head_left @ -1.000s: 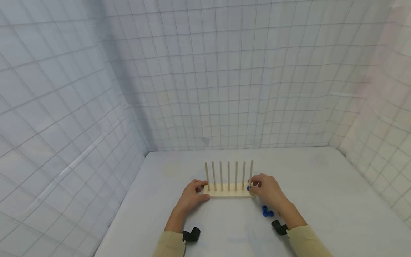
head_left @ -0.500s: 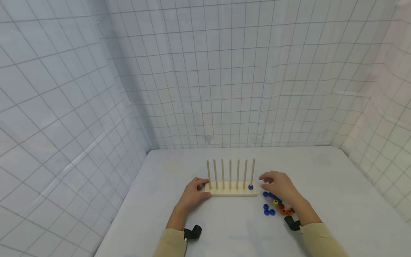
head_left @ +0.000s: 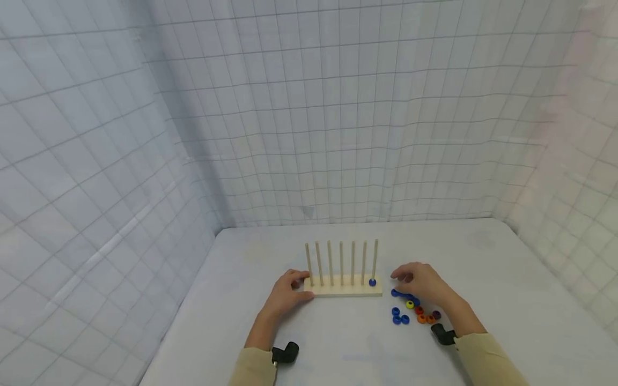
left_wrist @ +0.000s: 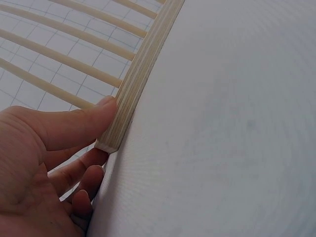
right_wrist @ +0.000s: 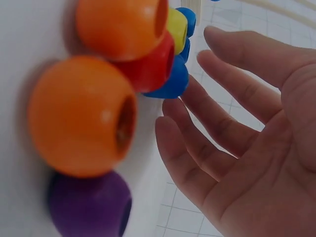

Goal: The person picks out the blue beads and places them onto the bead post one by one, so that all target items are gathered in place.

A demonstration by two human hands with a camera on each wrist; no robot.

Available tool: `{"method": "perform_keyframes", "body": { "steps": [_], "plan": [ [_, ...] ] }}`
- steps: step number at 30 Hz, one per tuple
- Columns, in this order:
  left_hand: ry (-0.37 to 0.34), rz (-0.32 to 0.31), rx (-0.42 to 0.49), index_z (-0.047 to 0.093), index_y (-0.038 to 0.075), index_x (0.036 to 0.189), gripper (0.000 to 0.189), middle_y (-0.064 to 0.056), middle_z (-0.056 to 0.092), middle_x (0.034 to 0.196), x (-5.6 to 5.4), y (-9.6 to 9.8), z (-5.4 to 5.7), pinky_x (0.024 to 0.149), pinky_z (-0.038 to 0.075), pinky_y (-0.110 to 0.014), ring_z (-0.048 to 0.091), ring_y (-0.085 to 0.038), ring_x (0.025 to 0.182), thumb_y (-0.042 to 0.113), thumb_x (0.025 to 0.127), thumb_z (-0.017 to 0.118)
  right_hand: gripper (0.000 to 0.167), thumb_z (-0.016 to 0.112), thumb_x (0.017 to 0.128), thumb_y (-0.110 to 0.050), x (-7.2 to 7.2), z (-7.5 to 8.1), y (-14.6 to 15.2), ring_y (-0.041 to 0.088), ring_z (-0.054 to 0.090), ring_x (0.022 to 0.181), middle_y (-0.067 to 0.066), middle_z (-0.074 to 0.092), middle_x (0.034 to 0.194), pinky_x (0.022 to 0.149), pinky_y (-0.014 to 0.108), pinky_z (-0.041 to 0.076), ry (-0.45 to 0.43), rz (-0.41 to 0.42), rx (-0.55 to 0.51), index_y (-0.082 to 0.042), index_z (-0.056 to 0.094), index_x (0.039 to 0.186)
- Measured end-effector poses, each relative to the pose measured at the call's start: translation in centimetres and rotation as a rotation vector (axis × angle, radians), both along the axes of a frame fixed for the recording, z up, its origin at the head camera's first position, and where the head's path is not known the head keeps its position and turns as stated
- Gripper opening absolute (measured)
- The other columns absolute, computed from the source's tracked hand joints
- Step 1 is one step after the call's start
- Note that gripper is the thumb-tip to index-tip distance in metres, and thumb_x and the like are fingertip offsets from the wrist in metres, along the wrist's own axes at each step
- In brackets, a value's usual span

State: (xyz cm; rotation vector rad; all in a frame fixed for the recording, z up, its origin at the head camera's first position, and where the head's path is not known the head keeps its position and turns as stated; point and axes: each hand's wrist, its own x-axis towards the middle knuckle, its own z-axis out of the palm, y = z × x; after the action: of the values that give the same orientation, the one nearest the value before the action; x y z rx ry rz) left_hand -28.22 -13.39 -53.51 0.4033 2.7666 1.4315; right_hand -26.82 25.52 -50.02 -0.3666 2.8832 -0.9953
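Note:
My left hand [head_left: 284, 293] holds the left end of a pale wooden pegboard [head_left: 343, 290], thumb on its front edge and fingers behind it, as the left wrist view also shows. Several thin upright pegs rise from the board in a row. One blue bead [head_left: 372, 282] sits at the foot of the rightmost peg. To the right of the board, my right hand [head_left: 421, 281] hovers over loose beads with nothing in its relaxed fingers. In the right wrist view an orange bead [right_wrist: 81, 116], a red bead [right_wrist: 148, 64] and a purple bead [right_wrist: 91, 205] lie close by that hand.
Three blue beads [head_left: 397, 319] lie grouped on the white table [head_left: 347, 343] in front of the right hand. A yellow bead [head_left: 410, 304] lies among the others. White gridded cloth [head_left: 338, 134] hangs at the back and sides.
My right hand has let go of the blue bead on the rightmost peg and moved right, over the loose beads. The left hand keeps its hold on the pegboard.

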Motion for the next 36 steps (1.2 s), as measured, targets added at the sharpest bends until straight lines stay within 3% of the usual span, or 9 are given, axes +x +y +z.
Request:
{"method": "perform_keyframes", "body": {
  "steps": [9, 20, 28, 36],
  "plan": [
    [0.013, -0.002, 0.001, 0.069, 0.007, 0.128, 0.053, -0.005, 0.061, 0.114, 0.5, -0.5, 0.1, 0.082, 0.045, -0.040, 0.053, -0.023, 0.097, 0.018, 0.079, 0.087, 0.029, 0.088, 0.078, -0.020, -0.1, -0.6, -0.8, 0.016, 0.054, 0.092, -0.008, 0.062, 0.098, 0.080, 0.039, 0.047, -0.023, 0.033, 0.022, -0.024, 0.077, 0.105],
    [0.011, -0.005, 0.012, 0.068, 0.007, 0.128, 0.054, -0.005, 0.061, 0.114, 0.4, -0.6, 0.1, 0.082, 0.044, -0.041, 0.052, -0.022, 0.096, 0.018, 0.078, 0.087, 0.025, 0.088, 0.077, -0.019, -0.1, -1.0, -1.2, 0.016, 0.051, 0.090, -0.010, 0.057, 0.095, 0.077, 0.037, 0.046, 0.009, 0.032, 0.069, -0.029, 0.075, 0.096],
    [0.010, -0.010, 0.002, 0.069, 0.007, 0.128, 0.054, -0.005, 0.060, 0.113, 0.4, -0.5, -0.3, 0.081, 0.044, -0.040, 0.052, -0.023, 0.096, 0.019, 0.079, 0.087, 0.022, 0.087, 0.079, -0.021, -0.2, -1.2, -1.1, 0.015, 0.051, 0.087, -0.010, 0.057, 0.093, 0.075, 0.036, 0.045, 0.011, 0.023, 0.095, -0.028, 0.075, 0.095],
    [0.002, -0.010, -0.006, 0.068, 0.008, 0.129, 0.054, -0.004, 0.059, 0.113, 0.3, -0.1, 0.2, 0.083, 0.044, -0.040, 0.052, -0.023, 0.098, 0.020, 0.080, 0.086, 0.020, 0.087, 0.078, -0.017, -0.3, -1.0, -1.0, 0.015, 0.050, 0.081, -0.008, 0.057, 0.090, 0.070, 0.035, 0.043, 0.063, 0.021, 0.105, -0.024, 0.075, 0.093]
  ]
}}
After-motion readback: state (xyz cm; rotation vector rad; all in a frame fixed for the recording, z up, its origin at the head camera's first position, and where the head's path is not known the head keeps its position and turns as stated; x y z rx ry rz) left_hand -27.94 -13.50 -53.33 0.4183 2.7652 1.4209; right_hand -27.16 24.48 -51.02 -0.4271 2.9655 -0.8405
